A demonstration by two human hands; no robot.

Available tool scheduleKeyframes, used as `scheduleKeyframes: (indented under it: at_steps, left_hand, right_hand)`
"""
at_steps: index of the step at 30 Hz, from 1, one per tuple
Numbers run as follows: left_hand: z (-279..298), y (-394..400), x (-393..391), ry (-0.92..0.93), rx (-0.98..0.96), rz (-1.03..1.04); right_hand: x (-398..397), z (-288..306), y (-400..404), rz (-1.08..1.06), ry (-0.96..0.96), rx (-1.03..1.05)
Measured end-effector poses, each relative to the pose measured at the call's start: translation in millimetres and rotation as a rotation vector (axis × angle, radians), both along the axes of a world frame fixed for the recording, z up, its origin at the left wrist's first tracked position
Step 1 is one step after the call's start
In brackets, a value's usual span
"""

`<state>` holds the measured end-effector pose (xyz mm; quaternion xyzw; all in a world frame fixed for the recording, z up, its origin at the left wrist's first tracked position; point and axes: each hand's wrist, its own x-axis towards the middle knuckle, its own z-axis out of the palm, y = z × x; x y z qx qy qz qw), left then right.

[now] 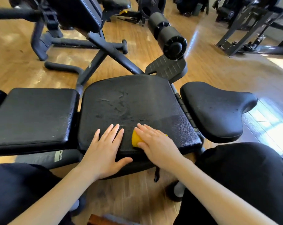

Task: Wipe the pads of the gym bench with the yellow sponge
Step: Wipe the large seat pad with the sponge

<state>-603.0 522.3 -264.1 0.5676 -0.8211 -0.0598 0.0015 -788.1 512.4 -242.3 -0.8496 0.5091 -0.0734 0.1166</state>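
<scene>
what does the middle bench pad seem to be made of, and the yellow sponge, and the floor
Middle pad: looks like black vinyl or faux leather over padding, going by its pebbled grain and creases. Yellow sponge: probably soft foam, matte, mostly hidden under the right hand. Floor: wood or wood-look planks, glossy, showing grain and glare.

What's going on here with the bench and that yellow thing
A person is wiping a gym bench. The right hand presses a yellow sponge flat onto the middle pad, near its front edge. The left hand rests open on the same pad beside it, steadying. Streaks show on the pad farther back. The left pad and the small right pad are not being touched.
</scene>
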Motion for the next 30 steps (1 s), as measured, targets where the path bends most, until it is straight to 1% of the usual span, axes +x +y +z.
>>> scheduleKeyframes:
  at_steps: [2,5,7,8,9,11,14,16,19,21,22,24,25,26,28,30]
  left_hand:
    - [-0.8,0.3,2.2,-0.025,0.016,0.001]
    - [-0.9,-0.5,2.0,-0.012,0.025,-0.002]
    - [0.8,-1.3,1.1,0.033,0.045,0.024]
    - [2.2,-2.1,-0.4,0.091,0.063,0.058]
    - [3.5,-3.3,-2.8,0.159,0.081,0.099]
    - [6.1,-5.9,-11.0,0.224,0.095,0.162]
    - [7.5,-12.8,-29.2,0.179,0.118,0.197]
    - [9.8,-26.7,-44.2,0.185,0.131,0.19]
    - [12.6,-57.7,-69.7,0.217,0.141,0.177]
    - [15.2,-78.0,-88.7,0.228,0.133,0.163]
    - [16.4,-87.7,-98.3,0.227,0.119,0.145]
    - [17.3,-107.8,-118.0,0.228,0.09,0.097]
    - [16.4,-117.5,-127.6,0.226,0.082,0.076]
    - [14.4,-126.4,-136.8,0.217,0.079,0.063]
    - [8.6,-138.8,-150.9,0.158,0.072,0.056]
    - [2.9,-144.4,-158.0,0.095,0.056,0.066]
  right_hand:
    - [-19.7,-1.8,-15.3,-0.102,-0.077,0.068]
    - [-65.6,-4.0,-44.2,-0.375,-0.2,0.16]
    - [-90.6,-4.9,-57.2,-0.58,-0.225,0.175]
    - [-96.2,-6.6,-59.2,-0.646,-0.206,0.175]
    - [-96.3,-7.3,-58.0,-0.666,-0.162,0.151]
    - [-86.3,-9.9,-45.7,-0.595,-0.092,0.07]
    - [-65.9,-12.7,-12.5,-0.417,-0.113,0.011]
    - [-64.0,-14.3,-0.2,-0.327,-0.124,-0.016]
    - [-67.7,-18.1,0.5,-0.29,-0.178,-0.063]
    - [-72.8,-19.7,-2.2,-0.323,-0.277,-0.057]
    - [-78.3,-19.7,-3.8,-0.373,-0.357,-0.051]
    - [-98.9,-19.7,-10.7,-0.531,-0.545,-0.092]
    - [-113.1,-18.3,-16.8,-0.619,-0.616,-0.139]
    - [-128.3,-16.6,-24.2,-0.694,-0.642,-0.179]
    - [-154.6,-13.2,-41.2,-0.788,-0.578,-0.224]
    - [-173.0,-14.7,-58.9,-0.798,-0.44,-0.226]
